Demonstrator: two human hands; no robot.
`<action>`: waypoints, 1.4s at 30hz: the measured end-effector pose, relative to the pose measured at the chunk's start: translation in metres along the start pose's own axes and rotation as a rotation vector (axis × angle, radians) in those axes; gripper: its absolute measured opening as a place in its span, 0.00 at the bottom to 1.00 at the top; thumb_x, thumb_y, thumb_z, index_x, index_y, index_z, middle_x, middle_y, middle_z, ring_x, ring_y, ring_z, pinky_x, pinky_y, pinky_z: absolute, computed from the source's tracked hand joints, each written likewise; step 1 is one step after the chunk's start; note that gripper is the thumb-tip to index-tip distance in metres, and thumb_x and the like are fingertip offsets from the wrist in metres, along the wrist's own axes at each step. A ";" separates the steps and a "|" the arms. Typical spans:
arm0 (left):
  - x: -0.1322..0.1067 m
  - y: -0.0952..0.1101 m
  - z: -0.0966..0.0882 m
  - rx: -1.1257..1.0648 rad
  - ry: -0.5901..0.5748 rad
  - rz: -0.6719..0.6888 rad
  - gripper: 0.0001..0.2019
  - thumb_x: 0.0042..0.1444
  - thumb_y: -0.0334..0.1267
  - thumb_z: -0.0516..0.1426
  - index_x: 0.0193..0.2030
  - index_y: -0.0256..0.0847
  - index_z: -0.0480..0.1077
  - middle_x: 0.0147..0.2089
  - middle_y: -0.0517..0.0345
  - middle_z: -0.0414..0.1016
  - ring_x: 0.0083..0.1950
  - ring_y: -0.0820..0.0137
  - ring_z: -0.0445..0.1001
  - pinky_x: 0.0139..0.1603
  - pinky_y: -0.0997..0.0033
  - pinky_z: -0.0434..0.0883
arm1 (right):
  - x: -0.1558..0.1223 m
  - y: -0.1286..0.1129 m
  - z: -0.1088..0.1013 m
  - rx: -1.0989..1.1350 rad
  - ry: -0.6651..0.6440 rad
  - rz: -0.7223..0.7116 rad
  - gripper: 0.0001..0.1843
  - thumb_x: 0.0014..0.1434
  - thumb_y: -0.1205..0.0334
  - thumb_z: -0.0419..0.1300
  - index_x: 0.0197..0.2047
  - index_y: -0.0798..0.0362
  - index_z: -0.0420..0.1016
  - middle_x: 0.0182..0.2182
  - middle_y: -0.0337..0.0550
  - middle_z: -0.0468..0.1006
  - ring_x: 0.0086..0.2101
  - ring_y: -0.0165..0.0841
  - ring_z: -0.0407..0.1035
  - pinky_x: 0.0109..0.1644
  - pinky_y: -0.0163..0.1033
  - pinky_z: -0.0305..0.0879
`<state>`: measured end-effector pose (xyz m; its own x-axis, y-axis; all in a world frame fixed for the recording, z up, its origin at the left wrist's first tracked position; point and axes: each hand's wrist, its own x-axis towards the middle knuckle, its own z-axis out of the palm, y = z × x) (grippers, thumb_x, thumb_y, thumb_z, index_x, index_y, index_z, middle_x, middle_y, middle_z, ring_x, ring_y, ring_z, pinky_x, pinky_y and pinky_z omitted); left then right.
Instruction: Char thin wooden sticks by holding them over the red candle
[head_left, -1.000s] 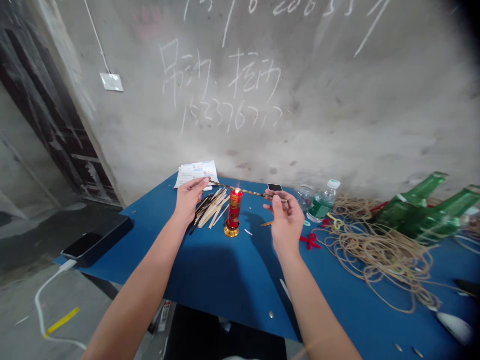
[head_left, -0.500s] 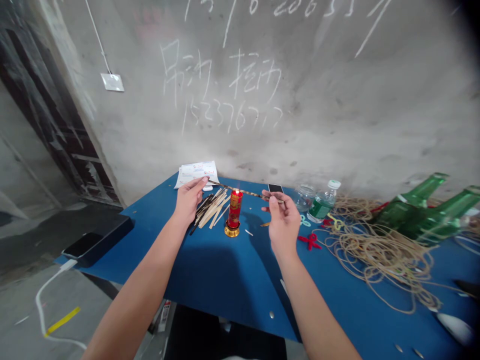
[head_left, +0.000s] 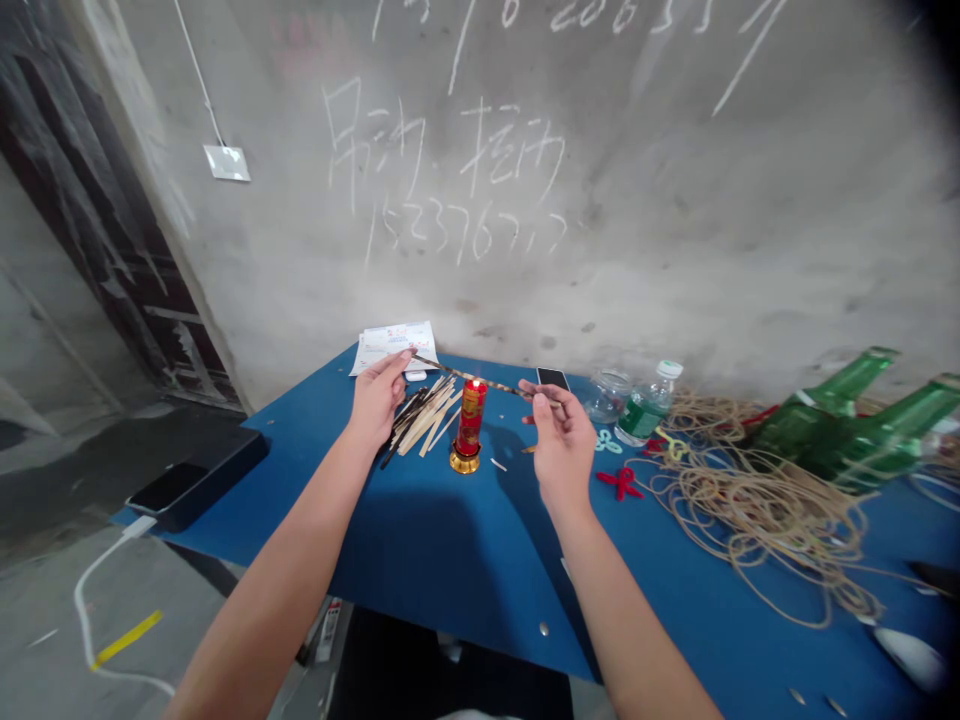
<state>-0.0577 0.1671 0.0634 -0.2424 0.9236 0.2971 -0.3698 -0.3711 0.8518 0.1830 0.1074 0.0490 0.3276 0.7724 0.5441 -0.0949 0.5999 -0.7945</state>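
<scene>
A thin, darkened wooden stick [head_left: 442,368] is stretched between my hands, its middle passing over the flame of a lit red candle [head_left: 471,412] on a gold base. My left hand [head_left: 377,393] pinches one end between thumb and fingers. At the other end my right hand [head_left: 562,430] has its fingers closed on the stick. Behind and left of the candle lies a pile of flat sticks [head_left: 426,412], some pale and some blackened. A small white scrap [head_left: 499,465] rests on the table just right of the candle base.
On the blue table [head_left: 420,540], papers [head_left: 390,345] lie at the back. To the right are a glass jar [head_left: 606,393], a plastic bottle [head_left: 646,405], red twisted shapes [head_left: 621,484], tangled cord [head_left: 750,500] and green bottles [head_left: 862,430]. A black box [head_left: 199,475] sits at the left edge.
Both hands have shifted very slightly left, carrying the stick with them over the flame. The grip of each hand stays the same.
</scene>
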 end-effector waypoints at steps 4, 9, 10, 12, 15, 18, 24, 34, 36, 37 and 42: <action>-0.001 0.002 0.001 -0.005 -0.009 0.003 0.21 0.53 0.45 0.67 0.50 0.34 0.80 0.15 0.72 0.53 0.16 0.81 0.45 0.18 0.74 0.42 | -0.001 0.000 0.001 -0.015 0.004 0.008 0.14 0.64 0.51 0.64 0.46 0.52 0.75 0.50 0.54 0.84 0.48 0.41 0.79 0.39 0.42 0.75; 0.000 0.006 0.001 -0.056 -0.014 -0.016 0.18 0.55 0.43 0.64 0.48 0.34 0.80 0.15 0.70 0.55 0.15 0.80 0.45 0.17 0.72 0.42 | -0.001 0.000 0.002 -0.033 -0.006 0.003 0.14 0.64 0.51 0.64 0.46 0.52 0.75 0.50 0.54 0.84 0.48 0.42 0.80 0.39 0.42 0.74; 0.000 0.006 0.001 -0.059 -0.017 -0.023 0.18 0.55 0.43 0.63 0.49 0.34 0.80 0.15 0.70 0.55 0.15 0.79 0.45 0.17 0.72 0.41 | -0.001 0.000 0.002 -0.032 -0.008 0.001 0.14 0.64 0.51 0.64 0.46 0.52 0.75 0.50 0.54 0.84 0.48 0.42 0.80 0.39 0.42 0.74; 0.000 0.007 0.001 -0.061 -0.020 -0.033 0.19 0.55 0.43 0.62 0.49 0.34 0.80 0.15 0.70 0.55 0.15 0.79 0.45 0.17 0.72 0.41 | -0.002 0.000 0.003 -0.030 -0.012 -0.004 0.14 0.65 0.51 0.63 0.46 0.52 0.75 0.50 0.54 0.84 0.48 0.42 0.80 0.39 0.41 0.74; 0.000 0.009 0.001 -0.058 -0.022 -0.037 0.19 0.55 0.44 0.62 0.49 0.34 0.79 0.14 0.70 0.54 0.15 0.79 0.45 0.17 0.71 0.41 | -0.002 0.000 0.004 -0.029 -0.019 -0.007 0.13 0.65 0.52 0.63 0.46 0.52 0.75 0.50 0.54 0.84 0.48 0.41 0.80 0.39 0.41 0.74; -0.001 0.010 0.002 -0.062 -0.030 -0.049 0.21 0.54 0.45 0.62 0.51 0.34 0.78 0.15 0.70 0.55 0.15 0.79 0.45 0.17 0.71 0.41 | -0.003 -0.001 0.004 -0.033 -0.020 -0.001 0.13 0.66 0.52 0.63 0.46 0.52 0.75 0.50 0.53 0.84 0.48 0.40 0.80 0.39 0.40 0.74; -0.002 0.011 0.002 -0.086 -0.040 -0.055 0.22 0.54 0.43 0.62 0.54 0.34 0.78 0.15 0.70 0.55 0.15 0.80 0.46 0.17 0.72 0.40 | -0.004 0.001 0.005 -0.022 -0.023 0.015 0.13 0.65 0.52 0.63 0.47 0.52 0.75 0.50 0.54 0.84 0.48 0.41 0.79 0.38 0.41 0.75; -0.001 0.011 0.001 -0.105 -0.036 -0.071 0.24 0.56 0.42 0.62 0.58 0.35 0.76 0.15 0.71 0.55 0.15 0.79 0.46 0.16 0.75 0.42 | -0.007 0.005 0.011 -0.020 -0.052 0.021 0.15 0.64 0.50 0.64 0.47 0.52 0.76 0.52 0.54 0.83 0.50 0.45 0.79 0.39 0.43 0.77; 0.000 0.011 0.000 -0.108 -0.040 -0.068 0.24 0.57 0.42 0.62 0.59 0.35 0.75 0.16 0.71 0.56 0.15 0.79 0.47 0.16 0.75 0.42 | -0.007 0.006 0.011 -0.024 -0.055 0.014 0.15 0.65 0.50 0.63 0.48 0.52 0.76 0.53 0.54 0.83 0.50 0.44 0.79 0.39 0.44 0.77; 0.000 0.010 -0.001 -0.111 -0.046 -0.065 0.24 0.57 0.42 0.61 0.59 0.35 0.75 0.16 0.71 0.56 0.15 0.79 0.47 0.16 0.75 0.42 | -0.007 0.006 0.011 -0.028 -0.057 0.012 0.15 0.65 0.50 0.63 0.48 0.52 0.76 0.53 0.55 0.83 0.50 0.44 0.79 0.40 0.44 0.77; 0.001 0.009 -0.003 -0.122 -0.079 -0.055 0.25 0.58 0.42 0.61 0.62 0.36 0.73 0.16 0.71 0.57 0.15 0.80 0.47 0.16 0.74 0.42 | -0.007 0.008 0.012 -0.053 -0.074 -0.002 0.15 0.66 0.50 0.62 0.48 0.52 0.76 0.54 0.55 0.82 0.51 0.44 0.78 0.42 0.44 0.77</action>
<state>-0.0640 0.1647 0.0701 -0.1488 0.9459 0.2884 -0.4885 -0.3239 0.8102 0.1684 0.1096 0.0423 0.2577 0.7854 0.5628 -0.0440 0.5914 -0.8052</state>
